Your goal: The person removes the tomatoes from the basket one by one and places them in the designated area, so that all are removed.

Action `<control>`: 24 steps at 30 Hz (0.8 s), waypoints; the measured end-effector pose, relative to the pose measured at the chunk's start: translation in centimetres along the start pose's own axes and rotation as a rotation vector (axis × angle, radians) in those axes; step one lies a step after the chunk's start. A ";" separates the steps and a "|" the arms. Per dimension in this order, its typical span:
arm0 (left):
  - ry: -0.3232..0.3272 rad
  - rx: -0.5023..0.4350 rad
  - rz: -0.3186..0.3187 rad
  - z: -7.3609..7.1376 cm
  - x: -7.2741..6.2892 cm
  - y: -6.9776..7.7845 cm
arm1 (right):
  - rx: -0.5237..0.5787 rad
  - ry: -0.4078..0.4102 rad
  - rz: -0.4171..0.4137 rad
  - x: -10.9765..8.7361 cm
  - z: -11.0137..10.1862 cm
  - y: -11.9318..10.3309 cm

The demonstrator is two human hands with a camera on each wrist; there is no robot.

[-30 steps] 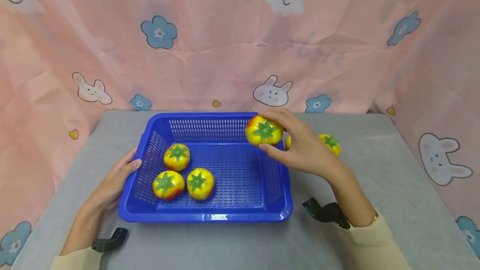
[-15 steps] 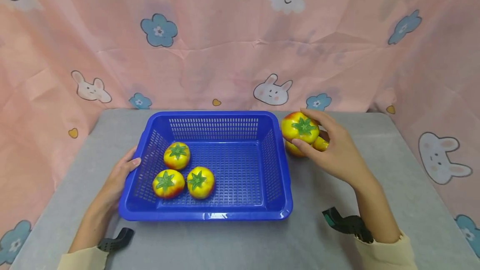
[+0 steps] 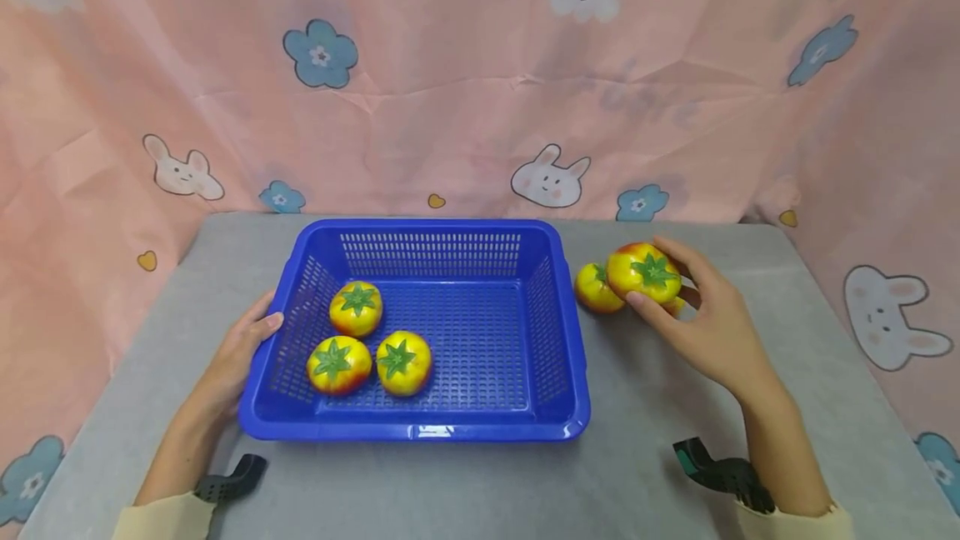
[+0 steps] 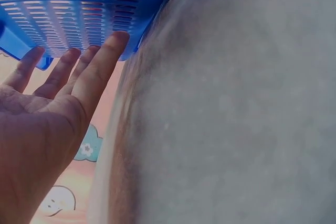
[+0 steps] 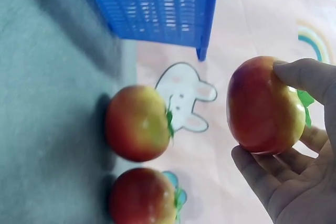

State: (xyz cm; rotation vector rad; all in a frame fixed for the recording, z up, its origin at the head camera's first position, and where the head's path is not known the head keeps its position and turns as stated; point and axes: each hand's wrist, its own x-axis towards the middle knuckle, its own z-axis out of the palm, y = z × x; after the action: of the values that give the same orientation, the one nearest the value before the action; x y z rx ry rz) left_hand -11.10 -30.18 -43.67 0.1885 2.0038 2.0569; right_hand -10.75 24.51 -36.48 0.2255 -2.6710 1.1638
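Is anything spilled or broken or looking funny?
No, nothing stands out. The basket is upright, with no cracks I can see. Three fruits sit inside it, leaves up, looking whole. Two others rest on the table beside it, and the right hand holds another fruit.

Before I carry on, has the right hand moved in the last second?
Yes, to the right. In the head view, the yellow-red fruit in the right hand was below the central rabbit print; now fruit and hand are right of it.
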 end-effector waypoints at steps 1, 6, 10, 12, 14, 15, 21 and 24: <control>0.001 -0.004 0.000 0.0 0.0 0.0 | -0.004 -0.001 0.006 -0.1 -0.1 0.2; 0.001 -0.051 -0.003 0.1 0.2 -0.1 | -0.015 -0.003 0.029 -0.2 -0.6 1.4; -0.016 -0.076 0.006 0.1 0.3 -0.1 | -0.020 0.004 0.052 -0.2 -1.0 2.1; -0.022 -0.079 0.009 0.1 0.3 -0.1 | -0.024 0.011 0.057 -0.1 -1.1 2.4; -0.025 -0.075 0.011 0.0 0.2 -0.1 | -0.031 0.021 0.061 -0.1 -1.2 2.8; -0.026 -0.078 0.010 0.0 0.1 -0.1 | -0.034 0.025 0.062 -0.1 -1.2 2.9; -0.025 -0.074 -0.001 0.0 0.1 0.0 | -0.046 0.033 0.083 -0.1 -1.7 3.8; -0.021 -0.066 -0.006 0.0 0.1 0.1 | -0.045 0.032 0.089 0.0 -1.8 4.1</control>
State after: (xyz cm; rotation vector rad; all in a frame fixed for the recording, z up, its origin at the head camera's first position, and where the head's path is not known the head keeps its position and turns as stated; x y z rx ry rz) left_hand -11.21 -30.14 -43.61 0.1899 1.9191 2.1054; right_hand -11.40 28.61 -38.13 0.0806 -2.7010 1.1210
